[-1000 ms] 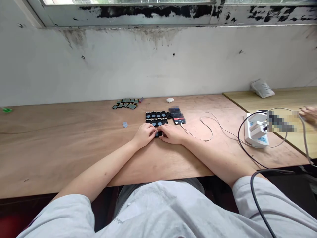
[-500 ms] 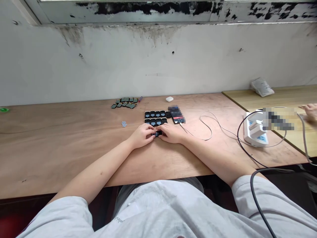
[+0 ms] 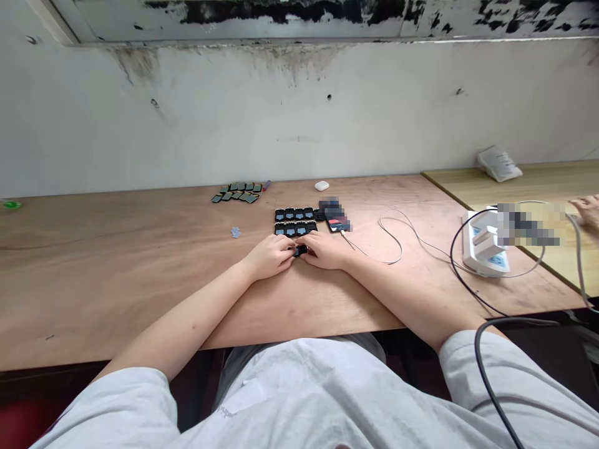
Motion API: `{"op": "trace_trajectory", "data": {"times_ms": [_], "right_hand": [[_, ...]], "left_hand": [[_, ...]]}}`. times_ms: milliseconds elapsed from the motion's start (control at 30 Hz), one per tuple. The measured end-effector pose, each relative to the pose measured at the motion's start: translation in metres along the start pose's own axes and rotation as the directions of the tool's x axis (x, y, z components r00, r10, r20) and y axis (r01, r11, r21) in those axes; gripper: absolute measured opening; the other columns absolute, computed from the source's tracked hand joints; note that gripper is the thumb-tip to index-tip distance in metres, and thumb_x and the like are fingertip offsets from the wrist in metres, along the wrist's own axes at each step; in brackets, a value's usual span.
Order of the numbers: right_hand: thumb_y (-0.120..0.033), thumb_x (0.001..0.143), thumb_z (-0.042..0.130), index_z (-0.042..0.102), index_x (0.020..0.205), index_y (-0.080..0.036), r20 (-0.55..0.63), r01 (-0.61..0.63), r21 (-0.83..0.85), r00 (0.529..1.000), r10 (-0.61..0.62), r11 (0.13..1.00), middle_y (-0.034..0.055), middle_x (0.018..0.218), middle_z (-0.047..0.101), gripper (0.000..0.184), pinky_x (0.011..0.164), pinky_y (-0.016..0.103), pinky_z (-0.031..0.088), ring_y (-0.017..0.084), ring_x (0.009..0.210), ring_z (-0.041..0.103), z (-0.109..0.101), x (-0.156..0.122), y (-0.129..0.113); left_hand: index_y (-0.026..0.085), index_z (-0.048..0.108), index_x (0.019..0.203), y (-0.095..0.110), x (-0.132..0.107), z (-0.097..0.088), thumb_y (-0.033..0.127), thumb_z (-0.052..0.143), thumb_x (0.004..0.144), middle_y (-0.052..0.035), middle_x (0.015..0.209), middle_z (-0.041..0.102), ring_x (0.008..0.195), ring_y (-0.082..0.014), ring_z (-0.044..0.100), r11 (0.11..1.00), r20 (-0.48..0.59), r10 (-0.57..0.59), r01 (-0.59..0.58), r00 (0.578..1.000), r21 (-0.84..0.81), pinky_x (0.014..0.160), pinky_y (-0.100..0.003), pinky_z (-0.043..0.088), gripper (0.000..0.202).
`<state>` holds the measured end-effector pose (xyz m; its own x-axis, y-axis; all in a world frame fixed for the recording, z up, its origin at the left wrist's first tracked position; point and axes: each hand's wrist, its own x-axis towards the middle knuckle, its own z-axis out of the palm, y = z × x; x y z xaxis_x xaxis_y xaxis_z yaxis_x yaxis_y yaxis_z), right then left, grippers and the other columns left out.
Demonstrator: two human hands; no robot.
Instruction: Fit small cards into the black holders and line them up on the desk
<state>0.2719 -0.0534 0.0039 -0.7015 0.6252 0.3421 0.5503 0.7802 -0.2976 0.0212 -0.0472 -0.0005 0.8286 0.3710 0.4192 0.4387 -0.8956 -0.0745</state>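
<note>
My left hand point(image 3: 270, 257) and my right hand point(image 3: 324, 251) meet on the wooden table point(image 3: 116, 274), fingers curled around one small black part point(image 3: 301, 251) held between them. Just beyond my fingers lie two rows of several like black parts with blue-grey faces point(image 3: 296, 222). Most of the held part is hidden by my fingers.
Several green-grey chips point(image 3: 238, 193) lie farther back left, with a small white case point(image 3: 321, 186) and a phone point(image 3: 337, 222) on a white cable point(image 3: 390, 240). A white power strip point(image 3: 484, 249) with plugs sits at right. Another person's hand point(image 3: 586, 209) rests on the neighbouring desk.
My hands have stayed together on the small black part, shifting only slightly. The view has tilted down a little. The other person's hand at far right moved slightly.
</note>
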Motion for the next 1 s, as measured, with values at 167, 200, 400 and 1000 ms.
{"op": "trace_trajectory", "data": {"times_ms": [167, 200, 400, 1000], "right_hand": [[-0.017, 0.093, 0.069, 0.065, 0.131, -0.016, 0.008, 0.005, -0.003, 1.000, -0.004, 1.000, 0.0118, 0.120, 0.075, 0.038, 0.096, 0.042, 0.052, 0.030, 0.111, 0.066, -0.0004, 0.0002, 0.0004], [-0.018, 0.093, 0.069, 0.065, 0.130, -0.016, 0.009, 0.005, -0.008, 1.000, -0.005, 1.000, 0.0121, 0.119, 0.075, 0.037, 0.095, 0.042, 0.052, 0.030, 0.110, 0.066, -0.0001, 0.0002, 0.0009], [-0.018, 0.094, 0.069, 0.065, 0.129, -0.015, -0.005, 0.024, -0.016, 1.000, -0.024, 1.000, 0.0127, 0.115, 0.075, 0.036, 0.094, 0.041, 0.051, 0.029, 0.108, 0.066, 0.0030, -0.0002, 0.0043], [-0.017, 0.093, 0.068, 0.064, 0.135, -0.017, -0.018, 0.041, -0.003, 0.999, -0.041, 0.999, 0.0120, 0.119, 0.075, 0.042, 0.096, 0.042, 0.052, 0.029, 0.110, 0.065, 0.0041, -0.0007, 0.0056]], "left_hand": [[0.021, 0.077, 0.106, -0.0023, -0.0028, 0.0062, 0.024, 0.059, 0.102, -0.0116, 0.117, 0.073, 0.107, -0.0248, 0.067, 0.993, -0.082, -0.050, 0.041, 0.995, -0.109, 0.094, -0.042, 0.056, 0.019], [0.021, 0.077, 0.108, -0.0030, -0.0035, 0.0070, 0.025, 0.060, 0.102, -0.0120, 0.117, 0.073, 0.107, -0.0249, 0.067, 0.991, -0.094, -0.056, 0.044, 0.994, -0.126, 0.094, -0.042, 0.056, 0.019], [0.021, 0.078, 0.112, -0.0052, -0.0044, 0.0079, 0.024, 0.061, 0.101, -0.0126, 0.117, 0.073, 0.106, -0.0251, 0.068, 0.986, -0.112, -0.045, 0.026, 0.993, -0.166, 0.092, -0.042, 0.057, 0.020], [0.022, 0.076, 0.111, -0.0021, -0.0010, 0.0056, 0.023, 0.056, 0.100, -0.0129, 0.125, 0.070, 0.114, -0.0273, 0.064, 0.985, 0.003, -0.082, 0.082, 0.997, -0.154, 0.097, -0.044, 0.055, 0.023]]}}
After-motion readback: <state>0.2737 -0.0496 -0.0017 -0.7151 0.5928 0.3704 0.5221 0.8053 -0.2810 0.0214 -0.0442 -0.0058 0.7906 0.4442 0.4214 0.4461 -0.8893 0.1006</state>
